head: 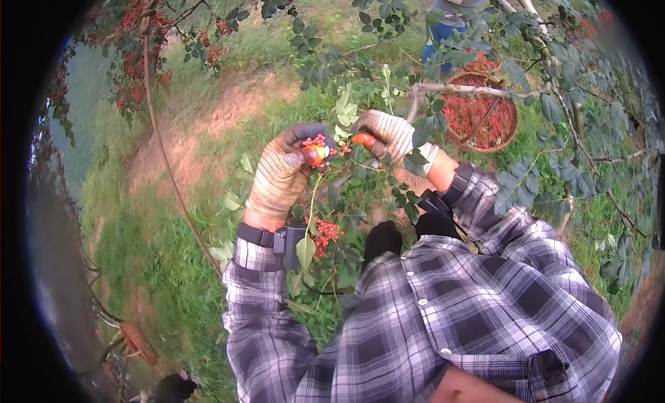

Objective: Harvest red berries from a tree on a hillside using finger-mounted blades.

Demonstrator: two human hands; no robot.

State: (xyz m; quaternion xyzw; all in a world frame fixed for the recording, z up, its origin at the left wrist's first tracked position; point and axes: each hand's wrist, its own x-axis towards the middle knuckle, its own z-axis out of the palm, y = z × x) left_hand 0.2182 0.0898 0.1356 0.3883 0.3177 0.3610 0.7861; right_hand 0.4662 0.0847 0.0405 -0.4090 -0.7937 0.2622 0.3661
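Note:
My left hand (pixel 280 177), in a striped knit glove with a grey fingertip, closes around a small cluster of red berries (pixel 315 140). An orange, light-tipped cover shows on one of its digits. Facing it, my right hand (pixel 395 137) wears a similar glove with an orange finger cover (pixel 365 140). Its fingers curl beside a leafy green shoot (pixel 341 135) and a few berries; whether they grip a stem is hidden. Below my left hand, another red berry cluster (pixel 326 236) hangs among leaves.
A pale branch (pixel 467 89) crosses in front of a wicker basket (pixel 511 135) of red berries. A second basket sits behind it, near a person (pixel 446 31) in blue trousers. At left hangs a long brown stem (pixel 156 117); an orange-brown basket (pixel 139 343) lies lower left.

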